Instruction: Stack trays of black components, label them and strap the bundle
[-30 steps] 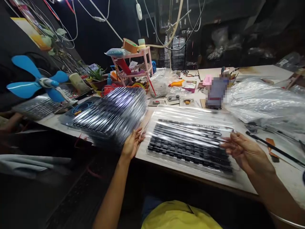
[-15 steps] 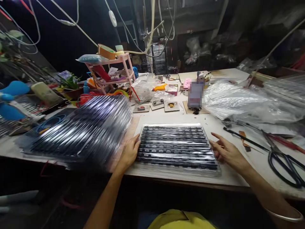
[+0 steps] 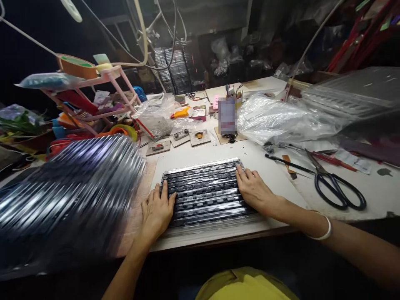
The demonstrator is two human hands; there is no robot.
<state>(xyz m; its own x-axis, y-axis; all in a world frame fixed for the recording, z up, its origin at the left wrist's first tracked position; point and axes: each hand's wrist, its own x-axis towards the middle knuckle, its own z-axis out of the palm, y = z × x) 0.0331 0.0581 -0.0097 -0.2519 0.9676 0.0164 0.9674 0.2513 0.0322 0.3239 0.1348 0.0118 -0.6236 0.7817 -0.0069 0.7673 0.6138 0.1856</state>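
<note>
In front of me on the table lies a clear plastic tray with rows of glossy black strips in it. My left hand grips its left edge, fingers along the side and thumb over the top. At the right edge, my right hand has its fingers bent over the rim, holding that side. The undersides of both hands are hidden. To the left, a blurred pile of similar trays with dark strips leans in a fanned stack.
Large black-handled scissors lie at the right. Crumpled clear plastic bags spread behind them. A pink rack with a tape roll stands back left. Small boards and a blurred-out upright phone-like object are beyond the tray.
My right hand has come in from beside the tray onto its right edge. The tray now sits slightly rotated between my hands. My view has turned to the right.
</note>
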